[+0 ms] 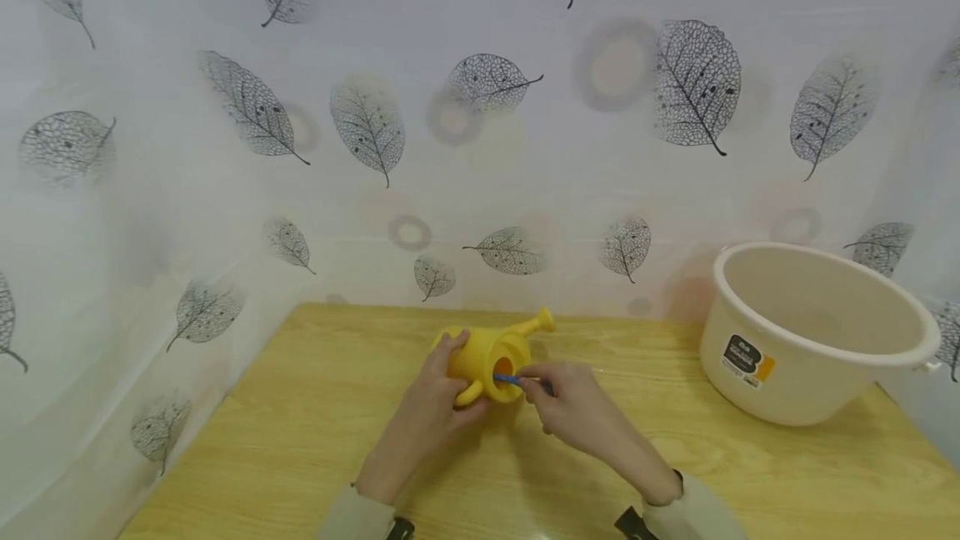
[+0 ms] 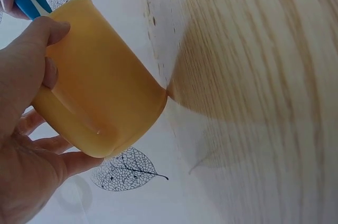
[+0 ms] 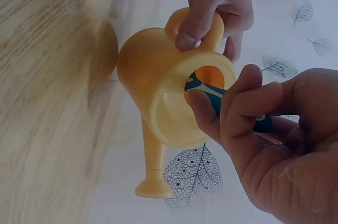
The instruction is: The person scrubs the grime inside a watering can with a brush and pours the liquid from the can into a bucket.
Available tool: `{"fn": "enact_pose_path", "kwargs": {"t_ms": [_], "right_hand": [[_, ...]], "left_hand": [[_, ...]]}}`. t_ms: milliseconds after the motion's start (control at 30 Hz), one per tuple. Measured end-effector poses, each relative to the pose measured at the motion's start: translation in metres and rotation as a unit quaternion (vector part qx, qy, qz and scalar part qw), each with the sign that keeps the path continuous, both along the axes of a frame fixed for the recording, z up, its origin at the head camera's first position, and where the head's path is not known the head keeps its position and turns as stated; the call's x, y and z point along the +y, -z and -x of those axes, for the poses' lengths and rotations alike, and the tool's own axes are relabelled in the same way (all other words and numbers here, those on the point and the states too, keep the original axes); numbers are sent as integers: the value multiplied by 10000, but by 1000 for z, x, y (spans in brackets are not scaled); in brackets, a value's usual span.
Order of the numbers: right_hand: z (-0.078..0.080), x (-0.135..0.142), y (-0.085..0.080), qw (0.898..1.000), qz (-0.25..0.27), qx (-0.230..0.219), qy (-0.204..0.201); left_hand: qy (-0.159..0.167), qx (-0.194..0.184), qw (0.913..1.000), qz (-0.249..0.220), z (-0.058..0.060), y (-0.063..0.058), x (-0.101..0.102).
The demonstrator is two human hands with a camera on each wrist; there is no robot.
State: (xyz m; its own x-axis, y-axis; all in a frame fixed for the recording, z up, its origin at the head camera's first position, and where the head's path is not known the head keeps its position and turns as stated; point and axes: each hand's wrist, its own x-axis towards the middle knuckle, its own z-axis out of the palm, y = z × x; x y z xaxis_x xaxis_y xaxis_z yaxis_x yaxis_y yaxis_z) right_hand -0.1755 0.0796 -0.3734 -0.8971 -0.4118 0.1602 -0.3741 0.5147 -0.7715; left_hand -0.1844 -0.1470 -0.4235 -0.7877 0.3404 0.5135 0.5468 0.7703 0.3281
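Observation:
A yellow plastic watering can (image 1: 474, 354) is tipped on the table, its round top opening facing the right hand and its spout pointing to the far right. My left hand (image 1: 427, 402) grips it by the handle side, the thumb lying on the body in the left wrist view. Between thumb and fingers, my right hand (image 1: 577, 407) pinches a blue toothbrush (image 3: 214, 94) with a pale stripe on its handle. The front end of the brush goes into the opening; its head is hidden inside the can.
The can rests on a wood-grain table (image 1: 337, 373). At the right stands a large cream plastic tub (image 1: 757, 340) with a label on its side. Behind and to the left hangs a white curtain (image 1: 525, 173) printed with dark leaves.

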Motion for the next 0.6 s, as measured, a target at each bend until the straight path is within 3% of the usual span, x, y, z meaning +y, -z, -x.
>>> {"fn": "enact_pose_path", "kwargs": {"t_ms": [333,600], "right_hand": [[4,-2,6,10000,-33,0,0],[2,2,0,9998,68,-163,91]], "left_hand": [[-25,-147,9999,-24,-1,-1,-1],[4,-82,10000,-18,-1,-2,-1]]}}
